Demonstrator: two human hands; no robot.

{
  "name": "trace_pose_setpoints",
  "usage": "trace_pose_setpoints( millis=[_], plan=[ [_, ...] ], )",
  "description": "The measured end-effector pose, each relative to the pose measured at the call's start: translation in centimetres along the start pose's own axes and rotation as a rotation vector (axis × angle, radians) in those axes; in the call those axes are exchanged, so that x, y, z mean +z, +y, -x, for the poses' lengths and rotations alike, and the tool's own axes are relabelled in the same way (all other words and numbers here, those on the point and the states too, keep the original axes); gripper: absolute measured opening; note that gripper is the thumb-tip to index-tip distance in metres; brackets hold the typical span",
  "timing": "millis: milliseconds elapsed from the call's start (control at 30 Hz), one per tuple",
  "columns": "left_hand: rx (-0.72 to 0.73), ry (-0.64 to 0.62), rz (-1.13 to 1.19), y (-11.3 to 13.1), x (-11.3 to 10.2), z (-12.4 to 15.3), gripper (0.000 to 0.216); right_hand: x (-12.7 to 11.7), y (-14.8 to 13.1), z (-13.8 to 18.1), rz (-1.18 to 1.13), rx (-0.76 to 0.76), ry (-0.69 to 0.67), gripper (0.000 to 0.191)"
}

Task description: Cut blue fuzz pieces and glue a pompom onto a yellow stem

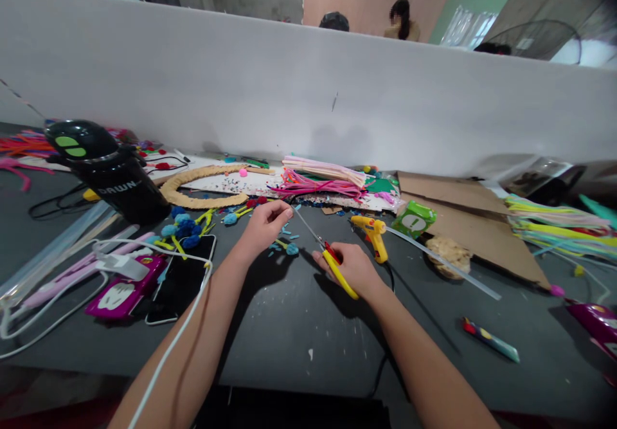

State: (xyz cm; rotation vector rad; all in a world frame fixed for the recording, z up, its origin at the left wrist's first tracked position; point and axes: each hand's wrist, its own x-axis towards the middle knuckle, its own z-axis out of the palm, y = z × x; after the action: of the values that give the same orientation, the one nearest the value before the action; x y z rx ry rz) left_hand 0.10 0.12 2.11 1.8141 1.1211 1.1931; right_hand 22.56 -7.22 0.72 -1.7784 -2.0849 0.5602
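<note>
My left hand (267, 226) is closed, thumb and fingertips pinched on one end of a thin grey-blue pipe cleaner (306, 224). The pipe cleaner slants down to the right, toward the tip of the yellow-and-red pliers (341, 276). Wrapped round the pliers' handles is my right hand (354, 268); whether the jaws are closed is too small to tell. Short blue snippets (288, 231) lie on the table just beyond, between the hands. Near them rests a blue pompom (292, 249) on a yellow-green stem.
A yellow glue gun (373, 233), a clear glue stick (448, 265) and a green tape measure (415, 219) lie right of my hands. Leftward stand a black tumbler (113, 178), a phone (186, 281) and a purple case (128, 291). Pink pipe cleaners (321, 181) are bundled behind. A white cable crosses my left forearm.
</note>
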Motion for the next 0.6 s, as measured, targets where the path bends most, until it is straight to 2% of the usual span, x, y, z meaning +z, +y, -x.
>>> trace_pose_setpoints(
  millis=[600],
  plan=[
    [-0.003,-0.01,0.019,0.21,-0.01,-0.04,0.026,0.12,0.18,0.01,-0.076,-0.011,0.005,0.042]
  ],
)
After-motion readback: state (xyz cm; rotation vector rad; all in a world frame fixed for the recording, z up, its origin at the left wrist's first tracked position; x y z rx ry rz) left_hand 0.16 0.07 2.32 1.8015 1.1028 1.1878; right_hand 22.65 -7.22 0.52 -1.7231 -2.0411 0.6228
